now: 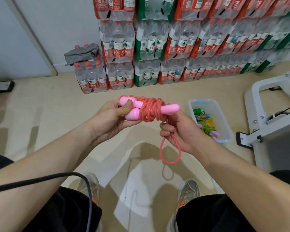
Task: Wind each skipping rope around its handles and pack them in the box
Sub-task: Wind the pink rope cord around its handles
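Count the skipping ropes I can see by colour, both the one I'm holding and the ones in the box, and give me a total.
Pink rope: 1, held in the left hand and right hand
Green rope: 1, in the box
Yellow rope: 1, in the box
Total: 3 visible; the tangle in the box may hide more.

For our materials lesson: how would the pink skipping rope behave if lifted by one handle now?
Probably floppy: its free loop hangs limp below the right hand. The coils would likely loosen, since that end is untucked. The rounded pink handles might roll if set down.
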`<state>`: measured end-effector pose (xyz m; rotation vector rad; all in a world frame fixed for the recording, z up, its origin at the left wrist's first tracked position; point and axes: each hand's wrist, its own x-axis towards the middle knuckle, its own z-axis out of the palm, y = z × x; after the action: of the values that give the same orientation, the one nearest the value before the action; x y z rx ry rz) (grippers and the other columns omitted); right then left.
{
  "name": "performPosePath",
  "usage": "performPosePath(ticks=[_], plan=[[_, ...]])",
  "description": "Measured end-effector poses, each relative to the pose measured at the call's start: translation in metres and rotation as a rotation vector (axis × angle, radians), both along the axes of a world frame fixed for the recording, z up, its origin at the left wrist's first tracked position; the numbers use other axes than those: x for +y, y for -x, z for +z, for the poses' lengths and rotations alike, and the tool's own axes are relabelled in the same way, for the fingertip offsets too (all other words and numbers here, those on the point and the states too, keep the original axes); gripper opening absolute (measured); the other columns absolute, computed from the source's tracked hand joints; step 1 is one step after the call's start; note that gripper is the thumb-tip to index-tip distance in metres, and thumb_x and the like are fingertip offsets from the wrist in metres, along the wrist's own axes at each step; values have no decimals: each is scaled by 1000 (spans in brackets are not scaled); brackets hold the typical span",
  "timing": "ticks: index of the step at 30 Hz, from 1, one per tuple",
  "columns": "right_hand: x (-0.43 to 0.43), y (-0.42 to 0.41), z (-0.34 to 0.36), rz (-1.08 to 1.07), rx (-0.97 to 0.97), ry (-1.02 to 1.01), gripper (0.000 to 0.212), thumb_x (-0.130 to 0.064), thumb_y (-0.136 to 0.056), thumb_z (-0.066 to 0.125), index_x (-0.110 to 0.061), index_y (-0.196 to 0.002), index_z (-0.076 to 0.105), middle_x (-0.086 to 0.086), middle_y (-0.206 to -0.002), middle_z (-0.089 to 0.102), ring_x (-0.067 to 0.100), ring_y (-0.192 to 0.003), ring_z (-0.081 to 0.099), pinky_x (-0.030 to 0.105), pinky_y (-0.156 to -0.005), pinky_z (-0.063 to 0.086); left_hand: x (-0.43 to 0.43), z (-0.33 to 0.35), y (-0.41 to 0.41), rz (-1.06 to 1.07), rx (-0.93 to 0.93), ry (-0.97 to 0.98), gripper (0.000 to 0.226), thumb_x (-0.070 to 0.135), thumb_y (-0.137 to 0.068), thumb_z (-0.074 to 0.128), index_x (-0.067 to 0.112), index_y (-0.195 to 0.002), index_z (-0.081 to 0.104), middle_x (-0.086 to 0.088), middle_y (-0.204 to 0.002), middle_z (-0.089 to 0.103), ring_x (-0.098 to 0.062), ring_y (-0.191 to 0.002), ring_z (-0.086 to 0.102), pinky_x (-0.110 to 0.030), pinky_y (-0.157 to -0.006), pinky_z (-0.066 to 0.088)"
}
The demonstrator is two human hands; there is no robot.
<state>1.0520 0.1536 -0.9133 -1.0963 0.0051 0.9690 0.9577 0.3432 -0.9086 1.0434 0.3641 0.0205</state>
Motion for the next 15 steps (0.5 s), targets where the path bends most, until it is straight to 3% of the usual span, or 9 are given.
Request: performPosePath(ticks=[3,6,9,15], plan=[[5,6,-4,-55,-54,36,17,-14,-105,46,-20,-100,61,-3,-70,50,6,-45,29,20,-44,33,1,-1,-4,122,25,-10,26,18,-96,55,5,-115,65,-11,-109,73,-23,-96,72,-30,-77,61],[10,12,-7,-110,-216,220,17,-17,-104,51,-22,-91,61,-2,-66,45,9,-46,26,22,-42,28,-3,-5,-6,184,44,-60,19,14,-101,51,6,-102,69,-8,-103,75,-22,-92,72,-31,-76,62],[12,9,-6,-141,-398,367,20,-19,-101,55,-18,-83,64,-1,-65,45,11,-46,27,25,-43,26,-4,-7,-7,177,33,-143,19,13,-101,52,4,-101,69,-6,-101,76,-21,-90,73,-30,-75,61],[0,-17,15,54,-510,308,16,-20,-88,49,-7,-85,58,9,-72,49,14,-50,23,27,-47,16,7,4,-9,162,-3,-199,21,13,-101,52,8,-97,72,-5,-100,75,-19,-88,73,-30,-77,61]])
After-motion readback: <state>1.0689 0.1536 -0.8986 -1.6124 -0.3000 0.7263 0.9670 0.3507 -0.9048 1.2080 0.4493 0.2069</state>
